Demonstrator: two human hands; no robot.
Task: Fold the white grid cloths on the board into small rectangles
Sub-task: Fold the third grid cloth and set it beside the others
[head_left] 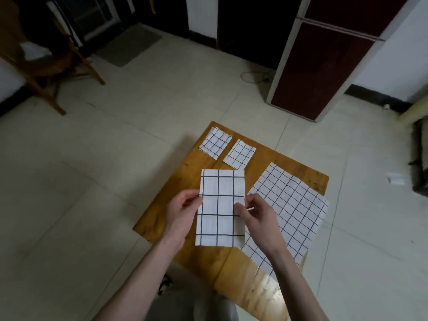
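A partly folded white grid cloth [220,205], a tall rectangle, is held up above the wooden board [185,177]. My left hand [183,214] pinches its left edge at mid height. My right hand [257,216] pinches its right edge. Two small folded grid cloths lie at the board's far end: one at the far left corner [215,142], the other [239,154] just right of it. A large unfolded grid cloth [289,209] lies flat on the board's right side, overhanging the right edge.
The board sits low over a pale tiled floor [115,181]. A wooden chair [53,66] stands at the far left. A dark red fridge [324,66] stands at the far right. My knees show below the board's near edge.
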